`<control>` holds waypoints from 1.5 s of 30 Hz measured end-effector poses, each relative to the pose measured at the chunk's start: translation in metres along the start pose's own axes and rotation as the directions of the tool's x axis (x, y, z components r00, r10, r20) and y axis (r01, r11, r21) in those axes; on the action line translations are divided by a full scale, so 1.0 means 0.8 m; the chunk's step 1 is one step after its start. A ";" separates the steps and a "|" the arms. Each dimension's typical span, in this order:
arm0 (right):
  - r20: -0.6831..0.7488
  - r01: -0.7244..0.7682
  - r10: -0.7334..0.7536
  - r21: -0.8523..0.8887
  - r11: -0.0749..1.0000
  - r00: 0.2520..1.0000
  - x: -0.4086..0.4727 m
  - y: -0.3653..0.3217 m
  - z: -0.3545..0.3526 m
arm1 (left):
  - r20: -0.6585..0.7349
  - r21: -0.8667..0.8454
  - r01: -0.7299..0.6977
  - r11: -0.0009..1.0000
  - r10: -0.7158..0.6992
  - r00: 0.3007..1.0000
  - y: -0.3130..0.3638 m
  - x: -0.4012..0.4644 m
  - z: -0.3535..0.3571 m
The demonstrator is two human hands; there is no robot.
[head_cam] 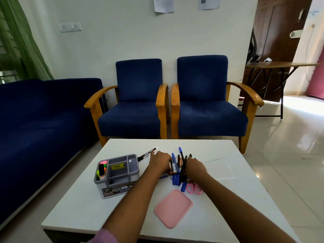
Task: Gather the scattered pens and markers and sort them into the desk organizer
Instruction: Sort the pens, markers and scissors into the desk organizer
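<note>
Blue and black pens (pixel 177 165) in a pile between both hands, pointing away. Left hand (pixel 160 162) curled on left side, right hand (pixel 195 168) curled on right. Grey organizer (pixel 117 174) to left, nearer left hand.

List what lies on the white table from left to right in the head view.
Grey desk organizer → black marker → left hand → bundle of pens → right hand. The pink lid and pink scissors sit nearer and overlap this order, so I leave them out.
</note>
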State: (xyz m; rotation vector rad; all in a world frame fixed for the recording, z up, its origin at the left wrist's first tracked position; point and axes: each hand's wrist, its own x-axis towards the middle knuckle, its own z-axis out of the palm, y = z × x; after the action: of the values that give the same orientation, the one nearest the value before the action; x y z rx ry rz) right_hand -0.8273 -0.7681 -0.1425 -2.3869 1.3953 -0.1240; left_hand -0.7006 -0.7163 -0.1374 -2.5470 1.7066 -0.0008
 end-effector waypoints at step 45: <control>0.241 -0.256 0.106 0.953 0.162 0.965 -0.009 0.007 -0.031 | -0.118 -0.193 -0.128 0.973 0.106 0.987 -0.006 -0.015 -0.008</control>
State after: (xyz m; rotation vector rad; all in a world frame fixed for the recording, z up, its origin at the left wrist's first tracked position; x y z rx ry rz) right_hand -0.8416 -0.7710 -0.1206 -1.0392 0.9706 -0.6124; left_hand -0.7006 -0.7039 -0.1300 -2.6233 1.9909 0.0444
